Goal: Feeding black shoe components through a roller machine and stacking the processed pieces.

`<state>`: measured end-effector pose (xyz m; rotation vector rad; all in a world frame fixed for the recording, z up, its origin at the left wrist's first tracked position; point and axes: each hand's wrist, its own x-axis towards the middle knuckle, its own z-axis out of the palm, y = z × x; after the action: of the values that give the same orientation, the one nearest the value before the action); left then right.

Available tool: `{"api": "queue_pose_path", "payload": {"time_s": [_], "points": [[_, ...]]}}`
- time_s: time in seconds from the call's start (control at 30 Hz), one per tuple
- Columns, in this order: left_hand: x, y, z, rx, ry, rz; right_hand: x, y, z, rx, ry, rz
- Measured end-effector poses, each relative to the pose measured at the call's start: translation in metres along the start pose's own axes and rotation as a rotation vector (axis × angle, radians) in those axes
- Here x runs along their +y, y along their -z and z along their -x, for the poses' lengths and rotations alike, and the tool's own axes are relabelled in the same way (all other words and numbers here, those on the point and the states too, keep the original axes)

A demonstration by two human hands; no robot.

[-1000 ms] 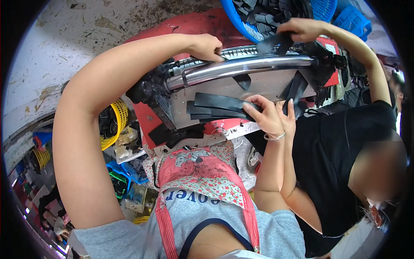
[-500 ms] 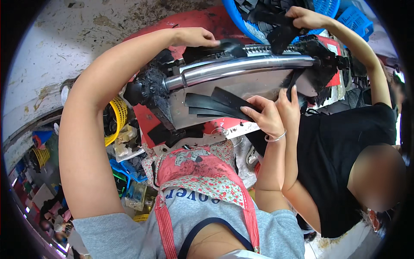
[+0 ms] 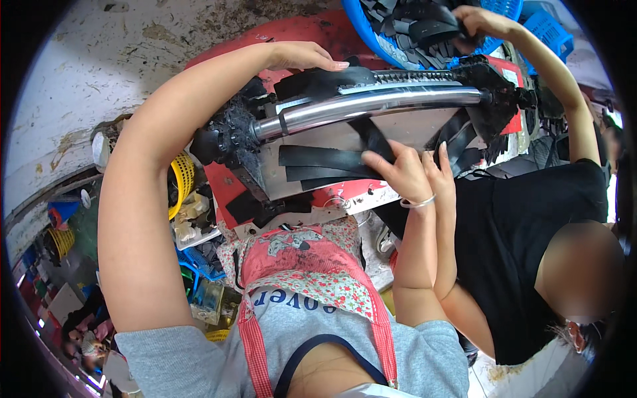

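Observation:
A roller machine with a shiny metal roller point(image 3: 371, 103) stands before me, a flat metal plate point(image 3: 265, 174) on its near side. Behind the roller my left hand point(image 3: 302, 56) reaches over, fingers stretched out and fingertips at a black rubber-like strip point(image 3: 332, 82) that lies there. My right hand point(image 3: 406, 174) is closed on several black strips point(image 3: 318, 162) fanned out to the left over the plate. Another dark strip point(image 3: 371, 136) runs from the roller down to my right fingers. Close beside it, a co-worker's hand point(image 3: 438, 172) handles further black strips point(image 3: 458, 132).
The co-worker's other hand point(image 3: 481, 23) is at a blue basket point(image 3: 368, 33) of black pieces, far right. Dark toothed gears point(image 3: 232, 136) flank the roller. Loose black scraps point(image 3: 265, 209) lie on the red table edge. A yellow basket point(image 3: 182, 176) stands at the left.
My left hand has laid its strip down behind the roller and its fingers have straightened. My right hand has shifted slightly left. The co-worker's far hand has brought its strips back over the basket.

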<state>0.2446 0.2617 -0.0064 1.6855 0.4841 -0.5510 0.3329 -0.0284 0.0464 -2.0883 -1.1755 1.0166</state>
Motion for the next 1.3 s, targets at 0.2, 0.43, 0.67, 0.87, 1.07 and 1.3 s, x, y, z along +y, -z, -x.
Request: {"api": "queue_pose_path", "payload": {"time_s": [0.2,0.43,0.67,0.87,1.07,1.3], "points": [[0.004,0.003,0.001,-0.006,0.043,-0.053,0.004,0.003,0.02,0.038,-0.067,-0.126],[0.003,0.011,0.01,0.011,0.053,0.01,0.001,-0.001,0.017,0.111,-0.135,-0.122],[-0.016,0.018,0.012,-0.032,-0.016,0.148,0.011,0.004,0.024,0.056,-0.08,-0.211],[-0.009,0.012,0.019,0.029,0.038,0.183,0.012,-0.007,0.009,0.139,-0.167,-0.279],[0.001,0.011,0.024,-0.041,0.018,0.123,0.016,-0.006,0.009,0.164,-0.021,-0.302],[-0.002,0.007,0.021,-0.053,-0.06,0.17,-0.002,-0.025,-0.004,0.494,0.028,-0.613]]}}
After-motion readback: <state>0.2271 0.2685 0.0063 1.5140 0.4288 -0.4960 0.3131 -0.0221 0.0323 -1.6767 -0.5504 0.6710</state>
